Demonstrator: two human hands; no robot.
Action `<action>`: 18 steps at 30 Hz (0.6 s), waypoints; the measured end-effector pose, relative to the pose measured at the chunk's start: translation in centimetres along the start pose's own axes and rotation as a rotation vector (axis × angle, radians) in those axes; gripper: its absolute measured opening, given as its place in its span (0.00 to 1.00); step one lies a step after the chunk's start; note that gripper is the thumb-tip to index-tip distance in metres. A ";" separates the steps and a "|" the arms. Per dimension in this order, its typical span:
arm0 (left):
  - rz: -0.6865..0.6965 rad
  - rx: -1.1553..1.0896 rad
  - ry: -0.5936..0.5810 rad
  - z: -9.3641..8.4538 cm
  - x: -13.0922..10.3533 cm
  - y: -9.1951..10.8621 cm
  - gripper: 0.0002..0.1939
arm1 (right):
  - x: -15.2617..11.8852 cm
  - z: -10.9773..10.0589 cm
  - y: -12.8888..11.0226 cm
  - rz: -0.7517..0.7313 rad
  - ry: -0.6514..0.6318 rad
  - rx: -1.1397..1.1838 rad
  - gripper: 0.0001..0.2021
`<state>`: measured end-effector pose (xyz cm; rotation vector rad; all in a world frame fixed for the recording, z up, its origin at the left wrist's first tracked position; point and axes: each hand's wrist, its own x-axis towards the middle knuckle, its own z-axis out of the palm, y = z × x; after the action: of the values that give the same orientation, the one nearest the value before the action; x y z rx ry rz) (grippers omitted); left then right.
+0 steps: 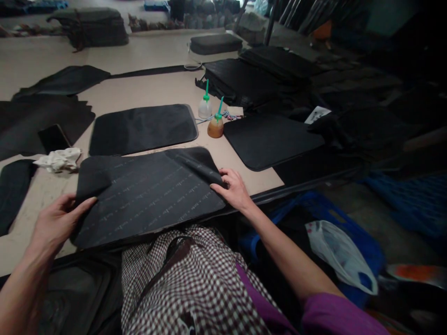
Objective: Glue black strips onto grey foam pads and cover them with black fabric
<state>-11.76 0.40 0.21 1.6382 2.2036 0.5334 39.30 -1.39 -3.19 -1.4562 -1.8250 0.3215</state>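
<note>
A black fabric panel point(150, 200) with rounded corners and rows of pale printed lettering lies at the table's front edge. My left hand point(57, 221) pinches its left edge, thumb on top and fingers partly hidden. At the opposite edge my right hand point(233, 186) grips the panel, and a raised crease runs from there toward the top. Just behind lies a plain black panel point(143, 129) on a slightly larger grey-edged backing. Two squeeze bottles with green nozzles stand near it: a clear one point(205, 109) and one with amber liquid point(215, 128).
Another black panel point(268, 139) lies at the right. A crumpled white cloth point(59, 159) and a dark phone-like slab point(54, 138) are on the left. Black stacks point(240, 81) stand farther back. Below the table's right side is a blue crate point(373, 242) with a white plastic bag point(340, 251).
</note>
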 end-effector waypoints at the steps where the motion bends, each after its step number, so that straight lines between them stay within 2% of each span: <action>1: -0.018 -0.059 0.018 0.0 -0.1 0.0 0.27 | 0.0 0.0 0.0 0.001 -0.004 -0.008 0.13; 7: 0.006 -0.154 0.039 0.1 -0.3 0.4 0.25 | -0.2 0.1 0.3 -0.044 -0.006 -0.042 0.14; 12: 0.169 -0.220 0.007 -0.1 -1.0 1.3 0.23 | -0.7 0.8 1.1 -0.123 0.035 -0.108 0.18; 18: 0.259 -0.242 0.064 0.1 -0.1 0.5 0.16 | -0.3 1.5 3.0 -0.200 0.057 -0.193 0.24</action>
<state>-11.30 0.44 0.38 1.8019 1.8902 0.8967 40.47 -0.33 -6.21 -1.3795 -1.9794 0.0048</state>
